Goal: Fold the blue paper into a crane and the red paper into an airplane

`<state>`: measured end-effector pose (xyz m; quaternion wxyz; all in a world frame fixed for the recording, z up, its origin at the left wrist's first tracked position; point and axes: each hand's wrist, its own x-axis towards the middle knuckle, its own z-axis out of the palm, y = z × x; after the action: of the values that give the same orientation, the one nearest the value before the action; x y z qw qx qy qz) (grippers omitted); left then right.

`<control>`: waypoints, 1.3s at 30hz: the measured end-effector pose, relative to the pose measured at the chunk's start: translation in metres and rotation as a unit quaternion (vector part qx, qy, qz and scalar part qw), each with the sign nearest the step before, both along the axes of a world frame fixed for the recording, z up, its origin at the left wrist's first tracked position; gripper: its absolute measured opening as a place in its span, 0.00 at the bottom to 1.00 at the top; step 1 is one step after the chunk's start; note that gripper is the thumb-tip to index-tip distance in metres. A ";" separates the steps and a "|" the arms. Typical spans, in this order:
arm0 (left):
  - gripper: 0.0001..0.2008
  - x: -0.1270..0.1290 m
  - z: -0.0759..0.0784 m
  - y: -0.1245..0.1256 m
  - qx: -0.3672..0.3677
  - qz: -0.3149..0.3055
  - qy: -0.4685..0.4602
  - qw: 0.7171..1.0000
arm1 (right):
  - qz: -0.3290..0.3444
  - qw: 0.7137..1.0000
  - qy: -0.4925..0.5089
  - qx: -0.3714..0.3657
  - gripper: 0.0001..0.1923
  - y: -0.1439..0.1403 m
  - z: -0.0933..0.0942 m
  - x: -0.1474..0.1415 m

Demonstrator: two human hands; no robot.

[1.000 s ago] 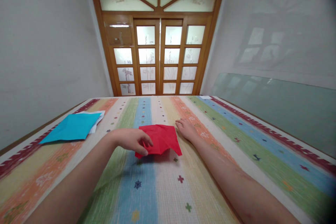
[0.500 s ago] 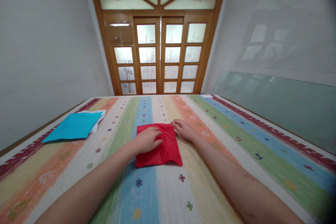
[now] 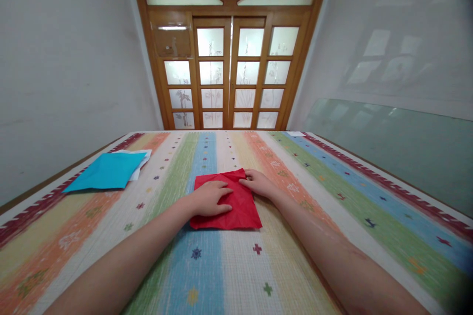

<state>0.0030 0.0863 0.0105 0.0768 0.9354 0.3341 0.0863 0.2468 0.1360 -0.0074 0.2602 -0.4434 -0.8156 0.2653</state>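
Note:
A creased sheet of red paper (image 3: pixel 240 214) lies on the striped tablecloth (image 3: pixel 240 275) in front of me. My left hand (image 3: pixel 212 198) rests flat on its left half, fingers apart and pointing right. At the far right corner, my right hand (image 3: pixel 256 183) pinches the paper between thumb and fingers. That corner is lifted slightly off the cloth. The fingertips of the right hand partly hide behind the paper's edge.
Blue paper (image 3: pixel 107 171) lies at the left of the table, with white paper (image 3: pixel 145 163) showing beneath it. A small white piece (image 3: pixel 295 134) sits at the far right edge. Beyond the table stand wooden glazed doors (image 3: pixel 229 74); a glass panel (image 3: pixel 388 133) leans along the right wall.
My right hand has taken hold of the far right corner of the red paper and raised it a little. My left hand still presses on the sheet. The view has shifted slightly.

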 end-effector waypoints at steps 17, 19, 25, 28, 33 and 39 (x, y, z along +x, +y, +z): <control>0.37 -0.012 -0.024 0.014 0.041 0.106 0.013 0.993 | -0.071 0.995 -0.040 0.050 0.12 0.007 -0.013 -0.002; 0.39 -0.011 -0.028 0.013 0.021 0.104 0.028 0.994 | -0.080 0.994 -0.051 0.059 0.11 0.009 -0.017 -0.002; 0.44 -0.006 -0.029 0.007 -0.006 0.074 0.038 0.996 | -0.092 0.991 -0.070 0.065 0.13 0.008 -0.018 -0.003; 0.40 -0.005 -0.030 0.008 0.004 0.075 0.025 0.997 | -0.101 0.989 -0.079 0.070 0.13 0.008 -0.016 -0.003; 0.31 -0.005 -0.030 0.012 0.043 0.078 0.000 0.996 | -0.093 0.989 -0.096 0.065 0.15 0.010 -0.014 -0.003; 0.32 -0.006 -0.025 0.009 0.062 0.065 0.002 0.996 | -0.100 0.990 -0.094 0.040 0.17 0.011 -0.009 -0.006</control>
<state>-0.0032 0.0954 -0.0144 0.0122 0.9148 0.3887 0.1093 0.2404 0.1465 -0.0161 0.2249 -0.5352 -0.7980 0.1618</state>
